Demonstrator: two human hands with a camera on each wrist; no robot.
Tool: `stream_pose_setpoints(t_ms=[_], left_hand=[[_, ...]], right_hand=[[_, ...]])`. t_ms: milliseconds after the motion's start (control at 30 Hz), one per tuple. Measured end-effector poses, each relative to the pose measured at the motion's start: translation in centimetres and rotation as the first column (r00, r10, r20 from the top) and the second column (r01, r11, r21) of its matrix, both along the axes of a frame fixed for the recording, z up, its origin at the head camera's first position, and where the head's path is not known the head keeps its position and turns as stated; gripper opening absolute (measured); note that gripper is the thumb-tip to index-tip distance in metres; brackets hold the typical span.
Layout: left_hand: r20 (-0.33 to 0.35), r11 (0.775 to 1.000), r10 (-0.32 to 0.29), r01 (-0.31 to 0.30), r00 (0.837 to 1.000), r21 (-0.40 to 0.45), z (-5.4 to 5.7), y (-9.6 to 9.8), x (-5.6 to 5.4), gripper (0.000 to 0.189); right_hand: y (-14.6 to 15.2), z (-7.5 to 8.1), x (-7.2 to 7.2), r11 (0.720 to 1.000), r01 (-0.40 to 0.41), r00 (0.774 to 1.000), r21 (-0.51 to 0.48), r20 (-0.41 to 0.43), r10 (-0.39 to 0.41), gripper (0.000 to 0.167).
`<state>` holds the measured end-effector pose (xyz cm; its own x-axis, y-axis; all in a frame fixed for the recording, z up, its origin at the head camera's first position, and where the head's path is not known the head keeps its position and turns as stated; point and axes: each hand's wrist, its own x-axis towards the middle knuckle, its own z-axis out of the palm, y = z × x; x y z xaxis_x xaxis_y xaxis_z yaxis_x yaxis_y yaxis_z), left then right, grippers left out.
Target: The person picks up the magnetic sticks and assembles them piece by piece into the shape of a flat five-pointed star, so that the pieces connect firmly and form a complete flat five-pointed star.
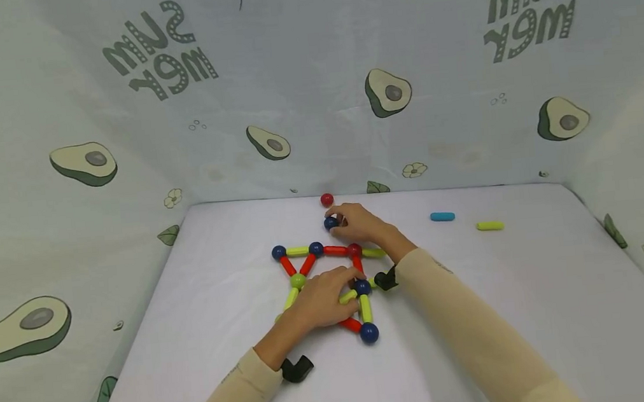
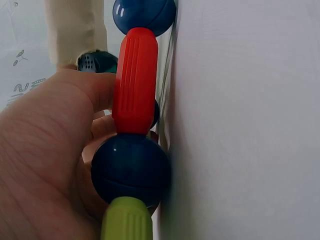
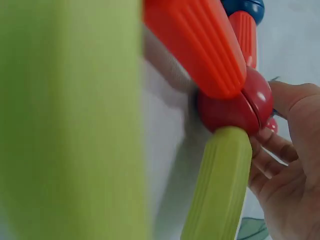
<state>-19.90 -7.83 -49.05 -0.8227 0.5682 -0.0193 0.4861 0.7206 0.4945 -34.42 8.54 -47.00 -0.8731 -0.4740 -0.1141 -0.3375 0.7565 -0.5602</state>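
A flat frame of magnetic sticks and balls lies on the white table, with a green ball on its left side and a dark blue ball at its near corner. My left hand grips the frame around a yellow-green stick, next to another blue ball. Just beyond the frame, my right hand pinches a loose blue ball between thumb and fingers. The frame's red ball partly hides that hand in the right wrist view. Part of the frame is hidden under my left hand.
A loose red ball lies at the table's back edge. To the right are a loose blue stick and a yellow-green stick. A cloth printed with avocados hangs behind and beside the table.
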Motion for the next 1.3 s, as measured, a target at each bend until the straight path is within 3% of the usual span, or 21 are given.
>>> stream_pose_setpoints(t_ms=[200, 433, 667, 967, 1300], left_hand=[[0.016, 1.0, 0.013, -0.013, 1.0, -0.007, 0.2, 0.1, 0.0, 0.044], [0.044, 1.0, 0.026, -0.025, 0.999, -0.003, 0.5, 0.3, 0.0, 0.056], [0.09, 0.995, 0.069, -0.076, 0.994, 0.071, 0.5, 0.4, -0.4, 0.063], [0.067, 0.986, 0.045, -0.055, 0.997, 0.157, 0.7, -0.2, -0.7, 0.026], [0.055, 0.988, 0.025, -0.033, 0.998, 0.151, 0.4, -0.3, -0.1, 0.022]], right_hand=[[3.0, 0.7, 1.7, 0.998, -0.004, 0.999, -0.06, -0.044, 0.001, 0.044], [8.1, 1.0, 4.8, 0.99, 0.061, 0.996, -0.129, -0.064, -0.069, 0.044], [11.3, 0.5, 7.4, 0.98, 0.104, 0.988, -0.172, -0.094, -0.122, 0.044], [12.7, -0.5, 9.4, 0.972, 0.168, 0.98, -0.165, -0.076, -0.183, 0.039], [12.1, -1.3, 10.8, 0.969, 0.18, 0.981, -0.17, -0.043, -0.19, 0.04]])
